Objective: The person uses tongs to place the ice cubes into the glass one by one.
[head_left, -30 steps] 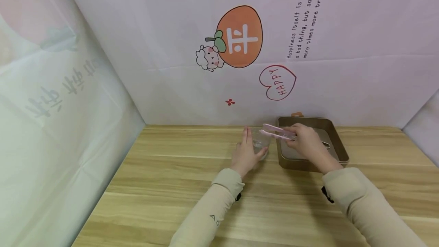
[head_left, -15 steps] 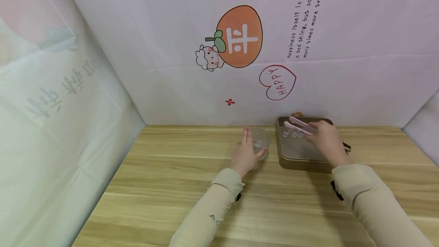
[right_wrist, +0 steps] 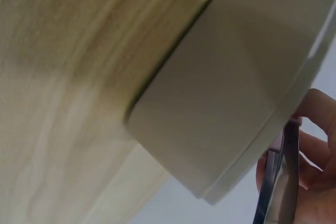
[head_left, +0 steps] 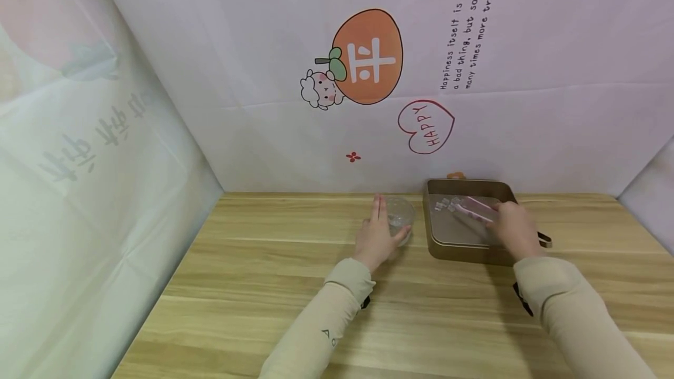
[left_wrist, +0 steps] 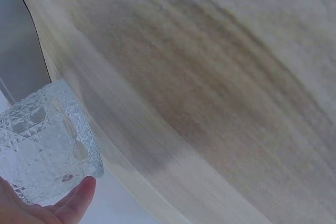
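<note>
My left hand (head_left: 375, 240) holds a clear cut-glass tumbler (head_left: 401, 213), fingers along its left side and thumb at its right. In the left wrist view the tumbler (left_wrist: 47, 135) shows a diamond pattern, with a fingertip near its base. My right hand (head_left: 516, 230) grips a pair of tongs (head_left: 475, 217) with pink arms. The tongs' ends reach down into a shallow brown tin (head_left: 458, 251), right beside several small clear cubes (head_left: 447, 204). The right wrist view has the tin's outer wall (right_wrist: 226, 87) and the metal bend of the tongs (right_wrist: 283, 177).
Tumbler and tin stand side by side at the back of a wooden table (head_left: 284, 285), with a narrow gap between them. A printed cloth (head_left: 274, 133) rises directly behind, and another cloth (head_left: 105, 192) hangs along the left side.
My right hand has moved the tongs from beside the tumbler rightward over the tin, then down among the clear cubes. The left hand and tumbler have stayed in place.
</note>
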`<control>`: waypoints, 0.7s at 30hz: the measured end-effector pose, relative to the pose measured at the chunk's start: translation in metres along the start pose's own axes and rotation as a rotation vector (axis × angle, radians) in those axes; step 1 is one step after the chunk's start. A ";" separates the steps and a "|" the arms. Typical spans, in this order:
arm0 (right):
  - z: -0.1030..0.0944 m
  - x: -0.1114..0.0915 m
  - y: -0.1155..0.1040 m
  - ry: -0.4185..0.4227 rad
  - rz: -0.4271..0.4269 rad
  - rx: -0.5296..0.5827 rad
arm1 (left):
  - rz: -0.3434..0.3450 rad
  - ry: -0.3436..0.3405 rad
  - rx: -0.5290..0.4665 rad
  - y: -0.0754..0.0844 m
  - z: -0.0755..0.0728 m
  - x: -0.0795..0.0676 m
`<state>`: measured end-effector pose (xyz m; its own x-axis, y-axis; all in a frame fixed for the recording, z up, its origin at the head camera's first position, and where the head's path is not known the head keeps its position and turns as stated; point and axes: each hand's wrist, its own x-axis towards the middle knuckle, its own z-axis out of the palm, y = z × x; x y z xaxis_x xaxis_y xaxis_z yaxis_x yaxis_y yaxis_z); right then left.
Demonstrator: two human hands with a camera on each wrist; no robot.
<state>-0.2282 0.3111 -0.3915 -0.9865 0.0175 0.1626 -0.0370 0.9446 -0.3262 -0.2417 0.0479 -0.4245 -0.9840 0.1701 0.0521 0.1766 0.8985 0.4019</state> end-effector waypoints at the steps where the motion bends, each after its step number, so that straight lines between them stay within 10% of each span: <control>1: 0.001 0.000 0.000 -0.011 0.003 -0.005 | 0.001 0.001 0.000 0.000 0.000 0.000; 21: 0.015 0.005 0.004 -0.071 0.042 0.017 | -0.001 0.007 0.009 0.000 0.001 0.001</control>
<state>-0.2362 0.3105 -0.4062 -0.9961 0.0329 0.0821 0.0023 0.9378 -0.3472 -0.2427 0.0483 -0.4259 -0.9844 0.1661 0.0584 0.1756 0.9025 0.3933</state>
